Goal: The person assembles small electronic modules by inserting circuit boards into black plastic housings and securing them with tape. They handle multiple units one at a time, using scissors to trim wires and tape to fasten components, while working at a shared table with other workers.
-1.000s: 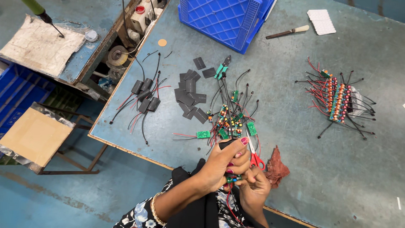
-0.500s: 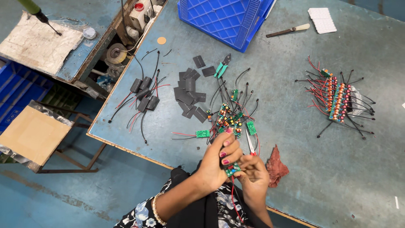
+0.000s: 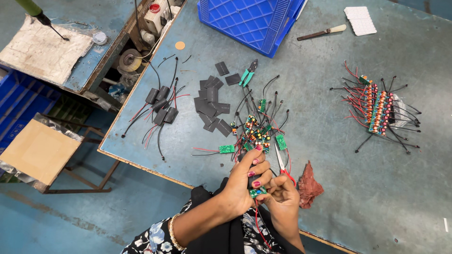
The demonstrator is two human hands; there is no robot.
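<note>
My left hand (image 3: pixel 247 181) is closed around a dark sleeve-like piece and pinches a small green circuit board (image 3: pixel 257 192) at the near edge of the desk (image 3: pixel 339 188); my right hand (image 3: pixel 282 197) is closed on the same board from the other side. Red leads (image 3: pixel 258 221) trail from the board toward my lap. The board is judged light, stiff and fragile: grip by the edges, not the components, and avoid pulling the thin wires at their solder joints. A heap of similar boards (image 3: pixel 256 131) lies just beyond, with red-handled scissors (image 3: pixel 284 167) and a reddish rag (image 3: pixel 310 186) beside my right hand.
</note>
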